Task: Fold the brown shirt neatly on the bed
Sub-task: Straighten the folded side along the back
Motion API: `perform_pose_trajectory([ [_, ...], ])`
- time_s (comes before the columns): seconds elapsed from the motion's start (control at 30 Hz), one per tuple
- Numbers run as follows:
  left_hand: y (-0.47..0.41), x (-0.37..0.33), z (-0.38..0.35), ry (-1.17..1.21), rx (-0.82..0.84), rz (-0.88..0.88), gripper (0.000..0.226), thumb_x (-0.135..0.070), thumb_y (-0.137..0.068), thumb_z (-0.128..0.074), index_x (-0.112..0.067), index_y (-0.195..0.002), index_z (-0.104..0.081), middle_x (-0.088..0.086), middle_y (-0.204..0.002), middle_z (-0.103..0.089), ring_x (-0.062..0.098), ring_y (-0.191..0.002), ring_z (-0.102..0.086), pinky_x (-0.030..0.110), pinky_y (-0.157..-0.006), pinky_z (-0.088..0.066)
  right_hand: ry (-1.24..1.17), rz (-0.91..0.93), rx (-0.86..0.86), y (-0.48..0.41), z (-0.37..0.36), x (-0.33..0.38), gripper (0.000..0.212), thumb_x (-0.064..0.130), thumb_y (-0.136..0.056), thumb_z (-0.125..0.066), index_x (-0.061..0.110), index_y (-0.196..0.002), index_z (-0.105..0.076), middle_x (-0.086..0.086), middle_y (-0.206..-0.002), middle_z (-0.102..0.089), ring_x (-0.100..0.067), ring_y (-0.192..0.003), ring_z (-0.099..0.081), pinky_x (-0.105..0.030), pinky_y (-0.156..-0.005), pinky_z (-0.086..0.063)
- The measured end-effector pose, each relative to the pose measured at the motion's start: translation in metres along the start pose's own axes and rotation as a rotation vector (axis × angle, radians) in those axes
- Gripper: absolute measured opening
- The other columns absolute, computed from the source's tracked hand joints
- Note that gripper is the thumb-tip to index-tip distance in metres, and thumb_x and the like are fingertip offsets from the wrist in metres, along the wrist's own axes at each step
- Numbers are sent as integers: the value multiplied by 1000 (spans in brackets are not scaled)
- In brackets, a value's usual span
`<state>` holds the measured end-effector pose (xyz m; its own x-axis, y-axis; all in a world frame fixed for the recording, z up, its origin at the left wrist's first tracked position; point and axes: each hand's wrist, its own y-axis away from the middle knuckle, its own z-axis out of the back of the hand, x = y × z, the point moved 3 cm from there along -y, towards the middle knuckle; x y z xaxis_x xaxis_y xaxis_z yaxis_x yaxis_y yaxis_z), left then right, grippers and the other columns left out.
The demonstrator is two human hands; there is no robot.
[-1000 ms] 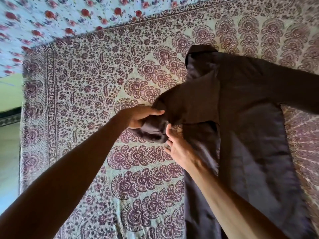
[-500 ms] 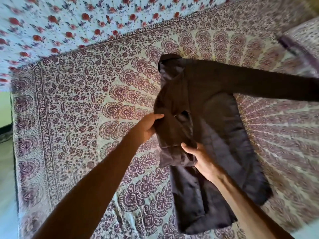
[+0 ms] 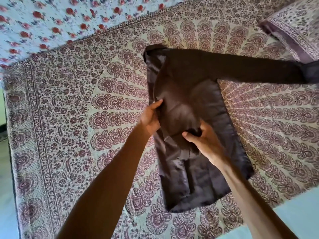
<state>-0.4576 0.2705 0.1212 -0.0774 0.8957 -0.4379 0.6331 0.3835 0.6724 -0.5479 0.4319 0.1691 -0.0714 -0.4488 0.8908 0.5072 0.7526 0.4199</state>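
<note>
**Both hands on the shirt, mid-bed**

On the bed (image 3: 65, 118), I see my left hand (image 3: 149, 118) gripping the left edge of the brown shirt (image 3: 189, 80), thumb on top of the cloth. The shirt lies in the bed's middle, its left side folded in, one sleeve (image 3: 259, 70) stretched toward the right edge. My right hand (image 3: 205, 140) pinches a bunched fold near the shirt's centre. A pillow (image 3: 296, 26) sits in the far right corner.

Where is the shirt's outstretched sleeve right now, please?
In the head view, the outstretched sleeve runs right from the brown shirt, passing just below the pillow.
</note>
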Motion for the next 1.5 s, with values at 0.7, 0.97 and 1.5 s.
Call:
perform_pose_trajectory([
  [0.7, 32, 174, 115, -542, -402, 401, 75, -63, -68, -72, -12, -122, -62, 7, -116, -69, 26, -106, -66, 45, -96, -52, 125, -765, 332, 39, -21, -197, 47, 46, -71, -81, 19, -107, -67, 4, -99, -73, -12, -94, -65, -27, -65, -50],
  [0.97, 68, 200, 123, -573, -3, 562, 45, -22, -86, -70, -8, -126, -55, 18, -126, -63, 39, -110, -63, 51, -83, -56, 252, -644, 237, 36, -16, -210, 42, 49, -88, -60, 11, -105, -69, -1, -107, -71, -18, -95, -65, -34, -91, -50],
  [1.5, 28, 155, 136, -1290, -170, 556, 52, -50, -91, -56, -1, -105, -64, 17, -99, -72, 24, -79, -68, 29, -61, -56, 529, -443, 34, -5, -9, -192, 33, 43, -73, -74, 17, -90, -65, -6, -86, -74, -22, -84, -68, -29, -72, -52],
])
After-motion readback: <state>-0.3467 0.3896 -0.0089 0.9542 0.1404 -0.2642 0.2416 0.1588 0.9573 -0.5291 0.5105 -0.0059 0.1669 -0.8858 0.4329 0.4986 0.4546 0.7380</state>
